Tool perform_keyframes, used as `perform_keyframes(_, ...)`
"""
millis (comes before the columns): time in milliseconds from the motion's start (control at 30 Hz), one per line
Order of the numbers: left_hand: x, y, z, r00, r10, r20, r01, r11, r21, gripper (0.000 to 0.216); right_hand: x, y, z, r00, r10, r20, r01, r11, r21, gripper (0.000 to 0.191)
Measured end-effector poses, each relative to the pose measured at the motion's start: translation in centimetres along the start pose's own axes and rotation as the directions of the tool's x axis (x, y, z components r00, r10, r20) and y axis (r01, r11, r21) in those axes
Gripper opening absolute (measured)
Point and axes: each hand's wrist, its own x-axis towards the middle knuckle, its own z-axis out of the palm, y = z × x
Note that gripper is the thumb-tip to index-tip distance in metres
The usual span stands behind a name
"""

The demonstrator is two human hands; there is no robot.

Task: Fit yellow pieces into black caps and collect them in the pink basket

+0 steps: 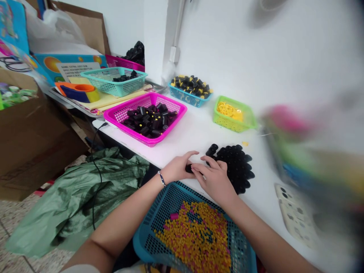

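Observation:
My left hand is at the table's front edge, its fingers curled around a small black cylindrical piece. Fingertips of my right hand press on the same piece from the other side, and part of it is hidden between the hands. Right beside my right hand, a tight cluster of black cylindrical pieces stands on the white table. Below both hands is a blue-teal basket holding many tiny yellow and pink beads.
A magenta basket of black pieces stands left of the cluster. Behind are a blue basket of black-and-yellow pieces and a lime basket with yellow rings. A phone case lies at right. Green plastic sheeting covers the floor at left.

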Motion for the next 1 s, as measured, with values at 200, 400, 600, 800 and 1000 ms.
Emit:
perform_keyframes(200, 0.1, -0.2, -0.1, 1.0, 0.02, 0.004, -0.02, 0.999, 0.048, 0.073, 0.2, -1.4, -0.2, 0.989, -0.126, 0.079, 0.133, 0.988, -0.084, 0.022)
perform_keyframes(400, 0.2, -0.3, 0.1, 1.0, 0.009, -0.016, -0.008, 0.998, 0.069, 0.07, -1.0, -2.0, 1.9, 0.982, -0.177, -0.062, 0.165, 0.972, -0.167, 0.024)
perform_keyframes(600, 0.1, 0.0, 0.0, 1.0, -0.006, -0.006, 0.007, 0.999, 0.05, 0.07, -0.8, -2.3, 2.3, 0.996, -0.043, -0.084, 0.036, 0.996, -0.081, 0.024)
perform_keyframes(800, 0.0, 0.4, 0.1, 0.999, -0.035, -0.036, 0.036, 0.999, 0.02, 0.072, 1.1, -0.6, -1.0, 0.968, 0.248, 0.035, -0.25, 0.941, 0.227, 0.029)
perform_keyframes(1000, 0.0, 0.4, 0.2, 0.999, -0.043, -0.025, 0.043, 0.999, 0.011, 0.072, 0.4, -0.9, -2.5, 0.99, 0.138, 0.024, -0.138, 0.99, -0.017, 0.023)
